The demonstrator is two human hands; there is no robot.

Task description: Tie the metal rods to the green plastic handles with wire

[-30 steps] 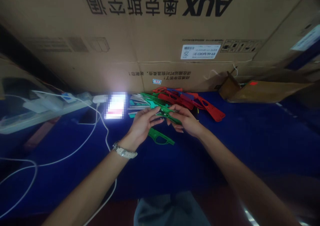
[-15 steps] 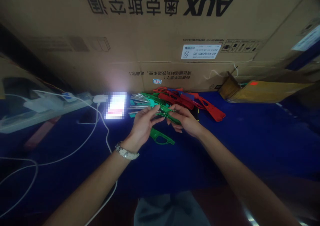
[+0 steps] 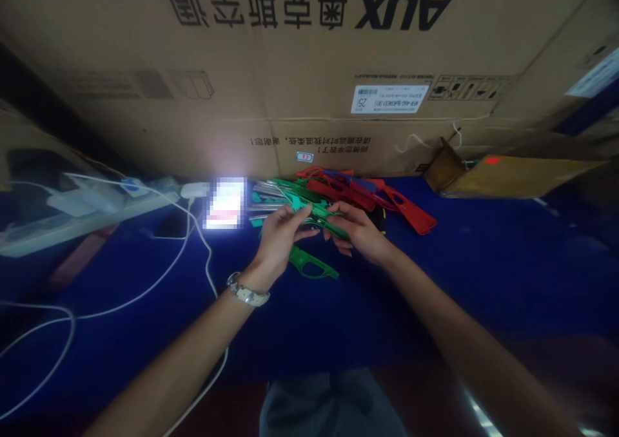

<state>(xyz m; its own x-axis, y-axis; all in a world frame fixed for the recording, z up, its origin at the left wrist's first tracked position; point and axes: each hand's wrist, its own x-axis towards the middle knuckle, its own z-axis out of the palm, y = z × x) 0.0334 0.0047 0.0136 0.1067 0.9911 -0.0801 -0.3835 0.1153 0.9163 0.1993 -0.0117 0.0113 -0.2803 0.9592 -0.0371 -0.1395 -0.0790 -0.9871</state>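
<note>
Both of my hands meet over a blue cloth surface (image 3: 483, 276). My left hand (image 3: 280, 240), with a watch at the wrist, pinches one end of a green plastic handle piece (image 3: 325, 220). The other end of that same piece is gripped by my right hand (image 3: 360, 231). A second green handle piece (image 3: 312, 264) lies flat on the cloth just below my hands. Behind them is a pile of green handle pieces (image 3: 285, 193) and red handle pieces (image 3: 382, 200), with a few metal blades at its left side.
A large AUX cardboard box (image 3: 309, 69) walls off the back. A lit phone screen (image 3: 225, 203) lies left of the pile, with white cables (image 3: 145, 289) and a power strip (image 3: 82, 214) further left. A smaller brown box (image 3: 507, 174) sits at the right.
My hands have shifted very slightly while keeping hold of the green piece; the left wrist has moved a little to the right.
</note>
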